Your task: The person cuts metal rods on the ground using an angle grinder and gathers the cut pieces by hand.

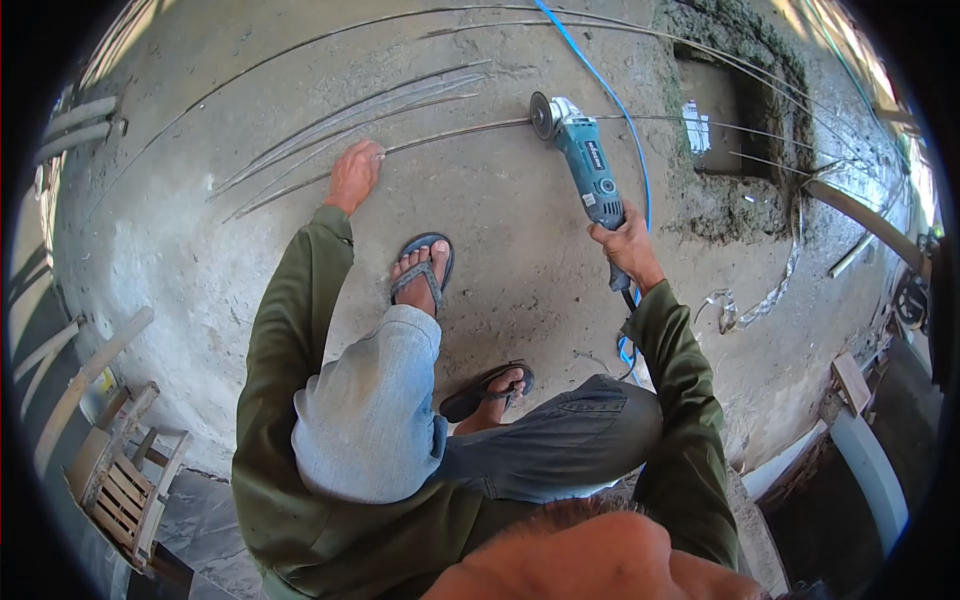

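Note:
My right hand [628, 247] is closed round the rear body of a teal angle grinder [588, 165]. The grinder's dark cutting disc [541, 116] meets a thin steel rod [455, 133] lying near the floor; whether it is spinning cannot be told. Closed over that same rod, to the left of the disc, is my left hand [354, 176], its fingertips partly hidden. Several cut rods [365, 103] lie side by side just beyond my left hand. The rod's far part continues right, past the grinder.
A blue cable [600, 75] snakes over the concrete floor [480, 260]. At right is a rough rectangular pit [735, 110]. Long bent rods [330, 32] arc across the far side. My sandalled feet [422, 275] are close below the rod. A wooden chair-like frame [125, 490] stands lower left.

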Action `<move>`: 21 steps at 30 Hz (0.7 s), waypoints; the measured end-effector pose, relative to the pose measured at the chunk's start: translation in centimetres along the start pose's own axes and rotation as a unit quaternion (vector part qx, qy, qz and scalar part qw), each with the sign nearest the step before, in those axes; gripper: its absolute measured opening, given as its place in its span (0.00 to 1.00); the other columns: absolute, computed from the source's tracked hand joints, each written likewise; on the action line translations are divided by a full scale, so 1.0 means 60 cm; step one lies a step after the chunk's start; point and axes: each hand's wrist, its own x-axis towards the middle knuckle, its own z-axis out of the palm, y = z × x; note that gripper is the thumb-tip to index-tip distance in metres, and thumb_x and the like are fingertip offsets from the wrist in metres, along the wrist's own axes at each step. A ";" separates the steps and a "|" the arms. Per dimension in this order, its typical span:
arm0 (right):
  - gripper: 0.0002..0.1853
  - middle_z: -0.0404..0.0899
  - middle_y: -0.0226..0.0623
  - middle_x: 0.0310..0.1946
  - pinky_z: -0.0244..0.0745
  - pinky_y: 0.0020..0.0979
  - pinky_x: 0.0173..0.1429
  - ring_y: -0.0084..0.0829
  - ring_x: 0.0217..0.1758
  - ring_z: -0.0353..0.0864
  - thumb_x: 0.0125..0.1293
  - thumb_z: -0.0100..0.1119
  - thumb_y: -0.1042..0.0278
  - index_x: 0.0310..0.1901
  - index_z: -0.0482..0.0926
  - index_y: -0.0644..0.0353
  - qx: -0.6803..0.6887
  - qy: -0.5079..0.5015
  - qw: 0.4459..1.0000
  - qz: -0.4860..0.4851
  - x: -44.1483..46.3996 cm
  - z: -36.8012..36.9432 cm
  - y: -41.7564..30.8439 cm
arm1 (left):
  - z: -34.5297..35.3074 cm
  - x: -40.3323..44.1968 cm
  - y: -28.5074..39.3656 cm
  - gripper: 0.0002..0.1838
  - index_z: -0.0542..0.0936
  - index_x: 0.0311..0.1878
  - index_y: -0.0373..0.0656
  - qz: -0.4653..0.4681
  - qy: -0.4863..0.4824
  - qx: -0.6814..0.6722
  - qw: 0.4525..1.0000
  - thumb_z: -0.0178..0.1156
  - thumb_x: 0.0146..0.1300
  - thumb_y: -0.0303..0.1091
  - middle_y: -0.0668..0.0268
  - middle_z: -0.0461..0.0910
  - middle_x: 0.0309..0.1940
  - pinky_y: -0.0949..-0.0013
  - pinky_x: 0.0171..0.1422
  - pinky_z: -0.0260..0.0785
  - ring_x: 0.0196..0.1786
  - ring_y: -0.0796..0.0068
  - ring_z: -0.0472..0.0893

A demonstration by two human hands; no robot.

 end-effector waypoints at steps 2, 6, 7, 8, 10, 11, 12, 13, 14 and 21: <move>0.21 0.72 0.30 0.23 0.66 0.28 0.26 0.22 0.21 0.69 0.48 0.66 0.66 0.42 0.74 0.67 0.000 -0.008 1.000 0.000 0.002 0.000 0.003 | 0.000 -0.001 0.001 0.05 0.80 0.39 0.44 0.000 0.000 0.001 1.000 0.57 0.61 0.30 0.59 0.77 0.37 0.54 0.49 0.71 0.45 0.53 0.78; 0.20 0.72 0.30 0.23 0.66 0.28 0.26 0.22 0.21 0.69 0.48 0.66 0.66 0.42 0.74 0.67 -0.008 0.003 1.000 -0.011 0.003 0.002 0.003 | -0.001 0.000 -0.001 0.07 0.80 0.41 0.42 0.008 0.000 0.009 1.000 0.57 0.63 0.32 0.57 0.77 0.37 0.56 0.47 0.70 0.44 0.51 0.77; 0.21 0.73 0.30 0.23 0.66 0.28 0.26 0.22 0.21 0.69 0.48 0.66 0.66 0.42 0.74 0.67 -0.011 0.004 1.000 -0.013 0.002 0.002 0.002 | -0.001 0.000 -0.001 0.07 0.80 0.41 0.42 0.008 -0.001 0.009 1.000 0.57 0.63 0.32 0.57 0.77 0.37 0.56 0.47 0.70 0.44 0.51 0.77; 0.21 0.73 0.30 0.23 0.66 0.29 0.26 0.22 0.21 0.69 0.48 0.66 0.66 0.42 0.74 0.67 -0.014 0.005 1.000 -0.017 0.003 0.002 0.000 | -0.002 0.000 0.000 0.07 0.80 0.40 0.42 0.008 -0.001 0.006 1.000 0.57 0.63 0.32 0.57 0.77 0.37 0.56 0.47 0.70 0.44 0.51 0.77; 0.21 0.73 0.30 0.23 0.67 0.28 0.27 0.22 0.22 0.70 0.48 0.67 0.66 0.43 0.74 0.67 -0.015 0.006 1.000 -0.025 0.005 0.002 0.008 | -0.003 0.000 0.000 0.06 0.79 0.40 0.41 0.008 -0.002 0.003 1.000 0.57 0.63 0.32 0.57 0.77 0.37 0.56 0.47 0.70 0.44 0.51 0.77; 0.22 0.73 0.30 0.24 0.67 0.28 0.28 0.22 0.23 0.70 0.48 0.67 0.66 0.43 0.74 0.67 -0.016 0.006 0.999 -0.033 0.005 0.002 0.006 | -0.002 0.000 -0.001 0.06 0.79 0.40 0.41 0.009 -0.001 0.001 1.000 0.57 0.63 0.31 0.57 0.77 0.37 0.56 0.47 0.70 0.44 0.51 0.78; 0.22 0.73 0.30 0.24 0.67 0.28 0.28 0.22 0.23 0.70 0.48 0.67 0.66 0.43 0.74 0.67 -0.016 0.007 0.999 -0.034 0.004 0.001 0.004 | -0.002 0.000 -0.002 0.06 0.79 0.40 0.41 0.009 0.001 -0.002 1.000 0.57 0.62 0.31 0.57 0.77 0.37 0.55 0.47 0.70 0.44 0.51 0.78; 0.22 0.73 0.31 0.24 0.67 0.28 0.29 0.22 0.24 0.70 0.48 0.67 0.65 0.44 0.74 0.68 -0.014 0.003 1.000 -0.023 0.002 0.000 0.001 | -0.001 0.001 -0.002 0.06 0.79 0.40 0.41 0.010 0.002 -0.002 1.000 0.57 0.62 0.31 0.57 0.77 0.37 0.55 0.47 0.70 0.44 0.51 0.78; 0.23 0.74 0.31 0.25 0.68 0.28 0.30 0.22 0.25 0.71 0.48 0.67 0.65 0.44 0.74 0.68 -0.012 -0.002 1.000 -0.013 -0.001 0.000 -0.002 | -0.001 0.001 -0.002 0.06 0.79 0.40 0.41 0.008 0.000 -0.006 1.000 0.57 0.62 0.31 0.57 0.77 0.37 0.55 0.47 0.70 0.44 0.51 0.78; 0.25 0.73 0.31 0.25 0.68 0.28 0.31 0.23 0.26 0.70 0.47 0.67 0.64 0.46 0.74 0.68 -0.016 -0.002 1.000 -0.003 0.001 0.000 0.003 | 0.000 0.001 -0.003 0.05 0.80 0.39 0.44 0.000 -0.005 -0.006 1.000 0.58 0.61 0.31 0.60 0.77 0.38 0.55 0.49 0.72 0.46 0.53 0.78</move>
